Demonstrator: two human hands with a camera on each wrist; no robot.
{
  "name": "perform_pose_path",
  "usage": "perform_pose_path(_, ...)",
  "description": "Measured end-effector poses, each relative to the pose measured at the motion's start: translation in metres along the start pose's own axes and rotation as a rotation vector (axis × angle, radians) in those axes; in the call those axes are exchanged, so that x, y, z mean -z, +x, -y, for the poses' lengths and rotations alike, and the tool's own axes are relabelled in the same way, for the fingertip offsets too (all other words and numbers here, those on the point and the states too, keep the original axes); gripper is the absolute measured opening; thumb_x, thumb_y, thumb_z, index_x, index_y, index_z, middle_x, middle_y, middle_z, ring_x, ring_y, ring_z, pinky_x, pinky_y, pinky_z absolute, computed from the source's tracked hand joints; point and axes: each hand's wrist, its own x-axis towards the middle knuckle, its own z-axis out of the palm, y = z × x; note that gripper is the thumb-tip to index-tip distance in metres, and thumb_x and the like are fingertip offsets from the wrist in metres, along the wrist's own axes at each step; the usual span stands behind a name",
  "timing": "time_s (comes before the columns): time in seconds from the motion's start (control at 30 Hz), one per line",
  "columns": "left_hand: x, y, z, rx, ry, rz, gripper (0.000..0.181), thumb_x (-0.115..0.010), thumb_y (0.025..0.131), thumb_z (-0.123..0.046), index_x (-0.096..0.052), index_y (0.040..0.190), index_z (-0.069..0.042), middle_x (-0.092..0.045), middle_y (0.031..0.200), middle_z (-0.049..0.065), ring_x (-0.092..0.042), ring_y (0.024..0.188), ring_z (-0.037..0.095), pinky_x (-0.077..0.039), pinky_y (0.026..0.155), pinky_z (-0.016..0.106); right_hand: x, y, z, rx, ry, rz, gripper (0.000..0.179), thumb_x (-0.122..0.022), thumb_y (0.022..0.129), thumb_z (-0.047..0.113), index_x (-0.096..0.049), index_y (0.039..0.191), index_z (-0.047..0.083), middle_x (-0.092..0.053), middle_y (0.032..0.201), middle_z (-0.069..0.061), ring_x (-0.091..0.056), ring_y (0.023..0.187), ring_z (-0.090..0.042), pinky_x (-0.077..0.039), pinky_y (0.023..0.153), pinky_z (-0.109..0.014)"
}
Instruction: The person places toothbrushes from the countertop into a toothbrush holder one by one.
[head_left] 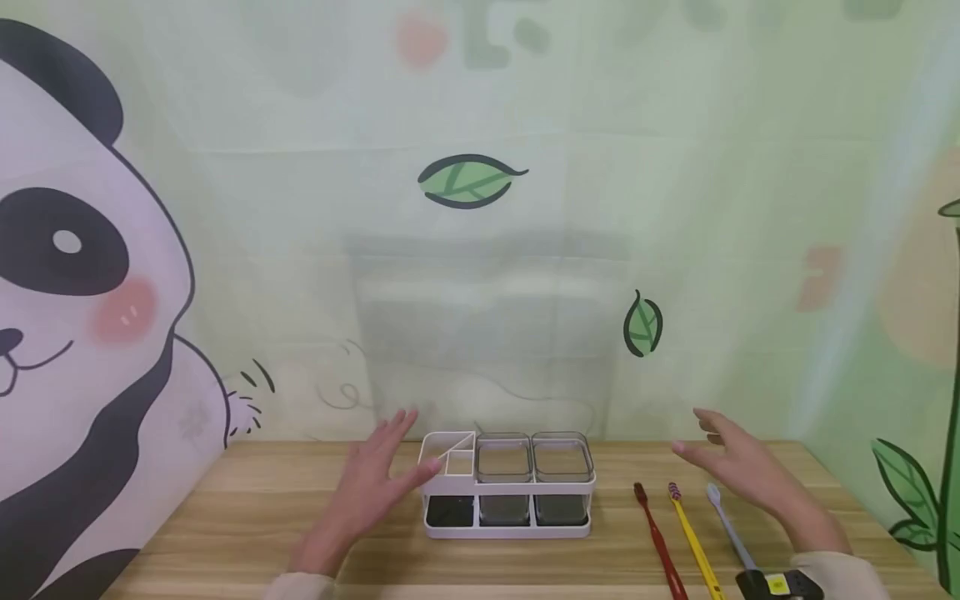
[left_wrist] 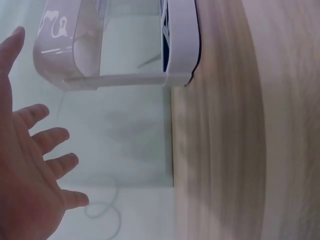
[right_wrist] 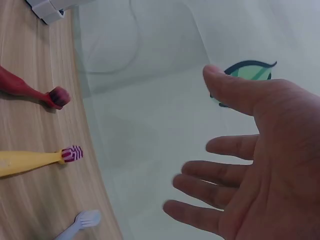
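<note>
A white two-tier toothbrush holder (head_left: 510,532) stands near the back of the table, with clear cups (head_left: 562,458) and a divided section in its top tier. Beside its left end is my left hand (head_left: 371,479), fingers spread and holding nothing; the left wrist view shows the palm (left_wrist: 25,175) facing the holder's end. My right hand (head_left: 742,467) hovers over the right side, fingers apart and nothing in them. Below and left of it lie three toothbrushes: a red one (head_left: 660,546), a yellow one (head_left: 696,542) and a light blue-grey one (head_left: 731,527), partly covered by the wrist device.
The wooden table (head_left: 225,517) ends against a pale green cloth backdrop (head_left: 262,208) printed with a panda and leaves. A black wrist device (head_left: 757,583) with a yellow label sits at my right sleeve.
</note>
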Motion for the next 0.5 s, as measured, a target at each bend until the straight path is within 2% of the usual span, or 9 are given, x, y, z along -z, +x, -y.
perform_pose_path(0.13, -0.004, 0.000, 0.000, -0.003, -0.040, -0.005, 0.089, -0.069, 0.096, -0.061, -0.035, 0.168, -0.020, -0.027, 0.173, 0.011, -0.019, 0.159, 0.042, -0.009, 0.124, 0.072, 0.002, 0.000, -0.009, -0.025, 0.012, 0.022, 0.083, -0.062, 0.107, 0.049, -0.036, 0.154, -0.015, -0.047, 0.147, -0.043, -0.054, 0.130, -0.058, -0.055, 0.096, -0.067)
perform_pose_path(0.3, -0.006, 0.001, 0.000, -0.009, -0.120, -0.014, 0.088, -0.075, 0.094, -0.056, -0.040, 0.165, -0.018, -0.033, 0.171, 0.010, -0.028, 0.157, 0.039, -0.022, 0.124, 0.068, 0.003, 0.002, -0.018, -0.042, 0.007, 0.037, 0.076, -0.065, 0.105, 0.047, -0.047, 0.145, -0.015, -0.062, 0.134, -0.036, -0.062, 0.121, -0.051, -0.058, 0.093, -0.061)
perform_pose_path(0.5, -0.009, 0.001, 0.000, 0.042, -0.240, -0.019, 0.084, -0.080, 0.093, -0.050, -0.046, 0.162, -0.018, -0.043, 0.166, 0.008, -0.035, 0.154, 0.038, -0.028, 0.123, 0.065, 0.001, 0.000, -0.028, -0.052, 0.054, 0.056, 0.068, -0.070, 0.103, 0.043, -0.055, 0.138, -0.014, -0.068, 0.126, -0.028, -0.067, 0.112, -0.042, -0.062, 0.087, -0.052)
